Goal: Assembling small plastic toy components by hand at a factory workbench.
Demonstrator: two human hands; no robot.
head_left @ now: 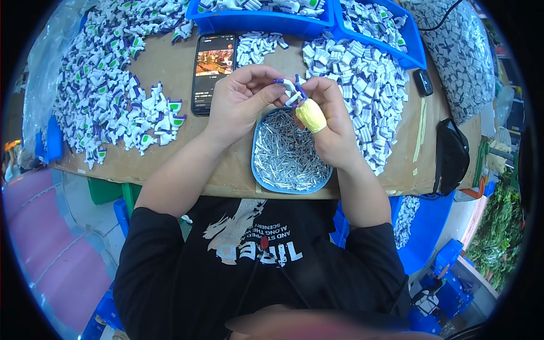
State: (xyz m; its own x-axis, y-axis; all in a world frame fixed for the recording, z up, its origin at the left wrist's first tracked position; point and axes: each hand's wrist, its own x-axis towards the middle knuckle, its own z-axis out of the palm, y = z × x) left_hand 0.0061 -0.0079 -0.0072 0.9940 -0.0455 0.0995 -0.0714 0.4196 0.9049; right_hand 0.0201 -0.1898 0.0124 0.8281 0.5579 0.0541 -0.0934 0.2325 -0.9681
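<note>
Currently pinching a small white-and-purple piece [290, 90] between thumb and fingers of the left hand [241, 105], and grasping it from the other side with the right hand [334, 122], fingertips close together. Wearing a yellow wrap [311, 115] on the thumb of the right hand. Holding the piece near the far edge of a blue tray [254, 156], set below and between both hands and filled with metal pins [289, 161]. Working at a brown tabletop [170, 62], with a phone [214, 73], screen lit, just beyond the left hand. Flanked well left of the left hand by a pile of white, purple and green figures [107, 96], just right of the right hand by white parts [368, 85], and farther right by a key fob [423, 83].
</note>
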